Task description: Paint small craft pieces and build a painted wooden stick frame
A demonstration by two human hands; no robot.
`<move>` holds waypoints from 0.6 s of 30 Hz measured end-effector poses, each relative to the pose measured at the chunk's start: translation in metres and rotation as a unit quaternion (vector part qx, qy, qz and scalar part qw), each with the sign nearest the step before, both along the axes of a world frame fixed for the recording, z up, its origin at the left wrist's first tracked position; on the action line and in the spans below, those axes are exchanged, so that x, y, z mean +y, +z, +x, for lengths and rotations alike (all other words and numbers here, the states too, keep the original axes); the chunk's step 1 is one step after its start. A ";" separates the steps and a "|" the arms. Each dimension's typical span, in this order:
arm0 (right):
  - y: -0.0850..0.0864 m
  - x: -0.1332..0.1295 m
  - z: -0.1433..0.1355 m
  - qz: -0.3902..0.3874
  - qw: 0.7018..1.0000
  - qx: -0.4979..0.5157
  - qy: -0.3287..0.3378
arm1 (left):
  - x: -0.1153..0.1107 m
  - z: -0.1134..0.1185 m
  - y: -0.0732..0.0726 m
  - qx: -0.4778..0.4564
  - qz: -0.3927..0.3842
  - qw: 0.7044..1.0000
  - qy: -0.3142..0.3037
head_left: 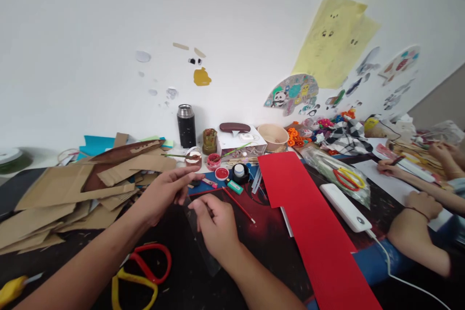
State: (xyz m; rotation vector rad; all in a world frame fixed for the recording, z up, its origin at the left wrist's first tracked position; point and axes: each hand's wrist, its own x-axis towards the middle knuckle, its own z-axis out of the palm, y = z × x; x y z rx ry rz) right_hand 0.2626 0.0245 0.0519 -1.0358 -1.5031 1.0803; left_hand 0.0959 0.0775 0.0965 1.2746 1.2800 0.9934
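Note:
My left hand (167, 193) reaches over the table with its index finger stretched to the right and the lower fingers bent. No object shows in it. Just below its fingertips, my right hand (217, 226) is closed, thumb pressed near the curled fingers; what it holds, if anything, is hidden. A clear plastic strip (205, 247) lies partly beneath the right hand, and I cannot tell whether the fingers grip it. Scissors with red and yellow handles (145, 276) rest below my left forearm. A red pencil (240, 206) and a green eraser (234, 186) lie beyond the right hand.
Cut cardboard (54, 193) is piled at left. Paint jars (214, 161), a black flask (186, 127) and a bowl (273, 136) stand along the wall. Red card (312, 223) and a white corded device (345, 208) lie right. Another person's hands (423, 203) work over paper there.

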 end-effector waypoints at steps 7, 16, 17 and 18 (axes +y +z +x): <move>-0.004 0.003 0.001 -0.006 1.000 -0.023 -0.010 | -0.043 -0.058 0.003 0.010 0.015 0.996 0.090; -0.009 0.007 -0.013 -0.050 0.999 -0.006 -0.011 | -0.073 -0.097 -0.031 0.296 0.093 0.947 0.087; -0.008 0.006 -0.016 -0.055 0.998 -0.002 -0.006 | -0.074 -0.096 -0.035 0.325 0.103 0.938 0.068; -0.006 0.006 -0.018 -0.058 0.998 0.002 0.001 | -0.074 -0.095 -0.038 0.354 0.109 0.928 0.051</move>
